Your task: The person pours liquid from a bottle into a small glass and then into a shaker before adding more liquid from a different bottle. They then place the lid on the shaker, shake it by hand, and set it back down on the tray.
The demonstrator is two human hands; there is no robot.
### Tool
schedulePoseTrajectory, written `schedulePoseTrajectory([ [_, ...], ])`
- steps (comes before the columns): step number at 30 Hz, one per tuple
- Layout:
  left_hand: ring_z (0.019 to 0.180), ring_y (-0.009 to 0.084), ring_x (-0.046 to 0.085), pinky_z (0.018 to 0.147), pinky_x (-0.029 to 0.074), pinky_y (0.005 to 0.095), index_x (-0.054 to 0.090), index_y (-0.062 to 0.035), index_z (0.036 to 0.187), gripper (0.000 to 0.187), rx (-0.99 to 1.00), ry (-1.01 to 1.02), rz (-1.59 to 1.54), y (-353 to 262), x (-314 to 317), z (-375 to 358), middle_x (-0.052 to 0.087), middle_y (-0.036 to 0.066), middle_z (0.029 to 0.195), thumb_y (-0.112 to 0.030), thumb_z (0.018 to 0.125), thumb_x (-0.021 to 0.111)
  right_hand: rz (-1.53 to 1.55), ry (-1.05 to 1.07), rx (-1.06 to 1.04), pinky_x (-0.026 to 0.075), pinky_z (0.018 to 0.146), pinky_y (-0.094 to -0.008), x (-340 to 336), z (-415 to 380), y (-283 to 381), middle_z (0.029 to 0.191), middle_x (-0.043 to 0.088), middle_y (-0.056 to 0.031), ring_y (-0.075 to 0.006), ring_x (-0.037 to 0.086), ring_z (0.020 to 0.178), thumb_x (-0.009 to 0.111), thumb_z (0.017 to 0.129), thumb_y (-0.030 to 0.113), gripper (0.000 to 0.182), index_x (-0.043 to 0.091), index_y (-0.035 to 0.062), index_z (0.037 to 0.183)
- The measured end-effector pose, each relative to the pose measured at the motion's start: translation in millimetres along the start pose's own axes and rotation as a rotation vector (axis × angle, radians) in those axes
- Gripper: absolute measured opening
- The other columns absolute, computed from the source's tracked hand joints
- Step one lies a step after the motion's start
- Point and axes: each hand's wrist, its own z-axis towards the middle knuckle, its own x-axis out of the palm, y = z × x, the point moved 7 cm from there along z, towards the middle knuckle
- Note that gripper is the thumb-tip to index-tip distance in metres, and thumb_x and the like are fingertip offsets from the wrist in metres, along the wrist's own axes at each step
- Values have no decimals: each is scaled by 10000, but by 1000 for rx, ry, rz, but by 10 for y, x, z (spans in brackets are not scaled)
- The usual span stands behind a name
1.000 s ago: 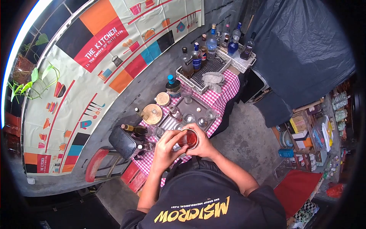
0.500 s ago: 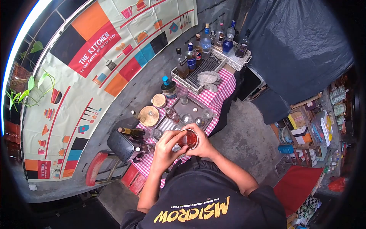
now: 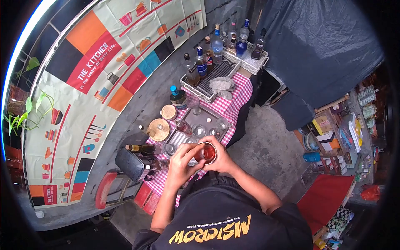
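Observation:
My right hand (image 3: 221,159) is wrapped round a glass (image 3: 208,153) of red-brown liquid, close to my body at the table's near edge. At the left side of the glass, my left hand (image 3: 180,163) has its fingers bent together near the rim. Anything between those fingertips is too small or hidden to tell. Just beyond my hands, a metal tray (image 3: 208,119) holds several clear glasses and a small bottle (image 3: 182,126). A tall stemmed glass (image 3: 193,106) stands toward the tray's far left.
Bottles stand in wire baskets (image 3: 203,95) at the back, beside a grey cloth (image 3: 222,86). Left of the tray are a blue-capped bottle (image 3: 178,98), round woven lids (image 3: 158,129) and a black container (image 3: 129,163). A crowded shelf (image 3: 333,143) stands to the right.
The camera view has shifted, so the table and wall sit slightly further left and most bottles a little lower. My hands remain around the glass, nearly unchanged.

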Motion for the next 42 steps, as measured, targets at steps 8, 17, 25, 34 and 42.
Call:
schedulePoseTrajectory([
  [8, 979, 288, 707, 888, 572, 414, 773, -46, 1336, 659, 36, 22, -10, -24, 58, -12, 746, 117, 1138, -40, 700, 948, -5, -74, -62, 526, 1095, -363, -37, -90, 42, 1331, 633, -96, -201, 648, 1274, 947, 619, 74, 886, 544, 54, 1407],
  [17, 1002, 316, 719, 868, 605, 435, 755, -53, 1348, 610, 57, 79, 10, -68, -12, -136, 740, 118, 1168, -83, 766, 934, -9, -97, -68, 523, 1107, -368, 110, -192, 42, 1328, 639, -93, -203, 651, 1278, 955, 613, 78, 899, 544, 54, 1413],
  [25, 986, 297, 711, 882, 578, 417, 771, -62, 1344, 680, 71, 66, -6, -73, -55, -214, 747, 114, 1153, -55, 689, 955, -3, -112, -85, 518, 1128, -377, 179, -254, 46, 1346, 655, -95, -214, 654, 1312, 964, 608, 84, 915, 544, 57, 1421],
  [34, 996, 296, 712, 884, 579, 419, 778, -60, 1328, 664, 91, 76, -23, -89, -26, -239, 748, 114, 1150, -44, 687, 952, -38, -133, -73, 515, 1127, -385, 166, -330, 91, 1352, 652, -105, -232, 660, 1303, 967, 602, 92, 912, 551, 58, 1414],
  [42, 995, 302, 707, 883, 575, 426, 775, -54, 1330, 666, 108, 94, -32, -94, -3, -226, 748, 120, 1157, -56, 690, 956, -69, -148, -62, 516, 1147, -382, 164, -370, 104, 1346, 648, -93, -200, 651, 1305, 952, 610, 38, 909, 524, 66, 1411],
])
